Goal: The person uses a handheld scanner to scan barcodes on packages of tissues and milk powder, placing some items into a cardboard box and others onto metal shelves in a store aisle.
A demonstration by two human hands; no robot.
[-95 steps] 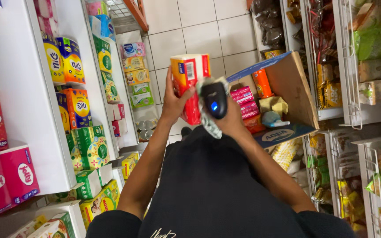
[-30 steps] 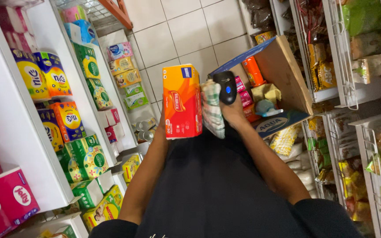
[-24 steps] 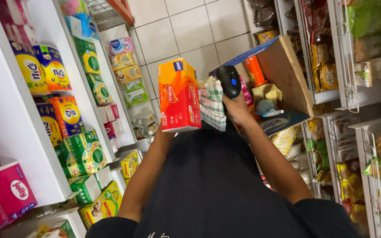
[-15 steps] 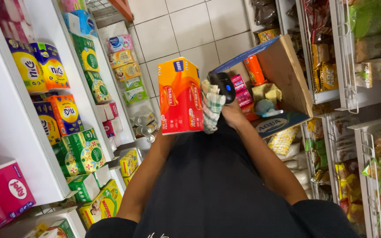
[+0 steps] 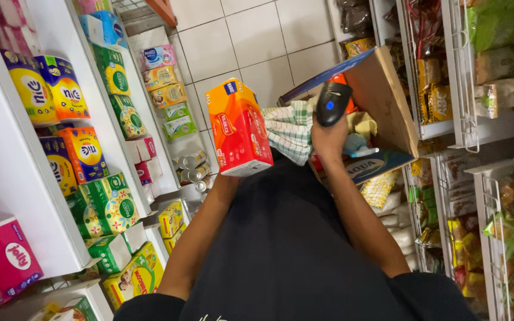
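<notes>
Scanning appears to be under way: an orange-and-red carton (image 5: 239, 128) is held up at the middle of the aisle by the left hand (image 5: 228, 178), whose fingers are hidden behind the pack, so their closure cannot be told, though the carton is clearly carried by it. A black handheld scanner (image 5: 332, 103) is gripped in the right hand (image 5: 327, 139), fingers wrapped round its handle together with a green checked cloth (image 5: 290, 131). Just beyond, an open cardboard box (image 5: 382, 95) with assorted goods is seen. The carton is not yet placed on the white shelves (image 5: 25, 172) at left, where tissue packs are stacked.
</notes>
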